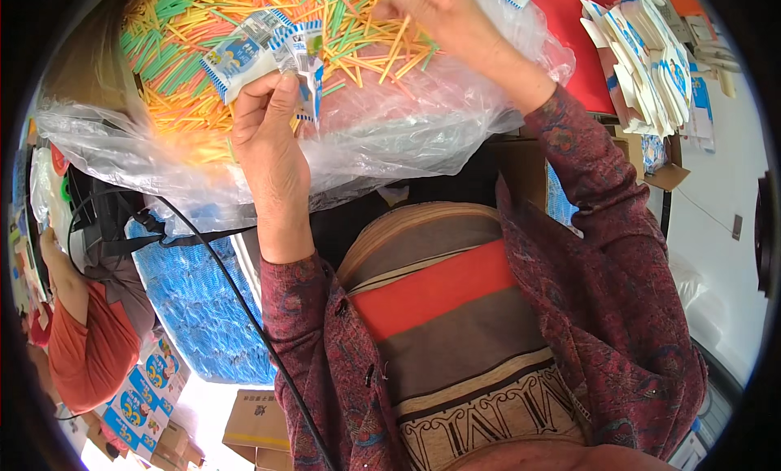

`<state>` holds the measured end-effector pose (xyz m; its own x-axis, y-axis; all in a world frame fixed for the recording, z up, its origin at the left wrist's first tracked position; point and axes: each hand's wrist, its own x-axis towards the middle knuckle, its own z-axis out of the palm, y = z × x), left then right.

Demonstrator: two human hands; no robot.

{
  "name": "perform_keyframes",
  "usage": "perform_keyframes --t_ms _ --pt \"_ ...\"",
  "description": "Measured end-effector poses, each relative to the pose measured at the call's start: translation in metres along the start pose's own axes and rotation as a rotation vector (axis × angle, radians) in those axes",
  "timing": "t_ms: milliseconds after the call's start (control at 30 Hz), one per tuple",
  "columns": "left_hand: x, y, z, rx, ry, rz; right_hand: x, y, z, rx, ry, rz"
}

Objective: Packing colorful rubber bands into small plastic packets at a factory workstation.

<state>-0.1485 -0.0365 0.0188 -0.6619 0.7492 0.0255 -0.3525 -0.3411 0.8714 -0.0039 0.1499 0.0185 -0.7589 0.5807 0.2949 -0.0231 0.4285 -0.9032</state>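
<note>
The left hand (272,146) grasps a bunch of printed plastic sachets (242,62), thumb and forefinger pinched together on their lower edge. The sachets are glossy white film with blue artwork, serrated blue-striped ends and blocks of fine dark print, too small to read here. They hang just above the nearer left part of a clear plastic sheet (423,150), well back from its left corner.

On the sheet lies a wide heap of thin, straight, dry-looking sticks (175,85) in yellow, green, orange and pink, criss-crossed and running to the far edge. The crinkled film bunches into folds along its near edge. The right hand (443,15) is over the heap's far right part, fingers bent downward; blur hides whether they hold a stick or are bare.

Past the sheet's right edge, a red surface (573,44) bears a stack of flat white cartons (639,60) with blue printing. Lower left, a bundle of blue netted material (203,300) sits near another person's orange-red sleeve (93,349).
</note>
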Motion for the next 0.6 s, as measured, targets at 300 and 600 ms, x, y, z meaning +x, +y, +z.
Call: perform_keyframes --t_ms 300,600 --pt "0.002 -0.001 -0.006 0.027 -0.025 0.04 -0.001 -0.014 -0.03 -0.873 -0.421 -0.23" --pt "0.001 -0.002 -0.005 0.034 -0.033 0.009 -0.019 -0.029 -0.016 -1.124 -0.531 -0.159"
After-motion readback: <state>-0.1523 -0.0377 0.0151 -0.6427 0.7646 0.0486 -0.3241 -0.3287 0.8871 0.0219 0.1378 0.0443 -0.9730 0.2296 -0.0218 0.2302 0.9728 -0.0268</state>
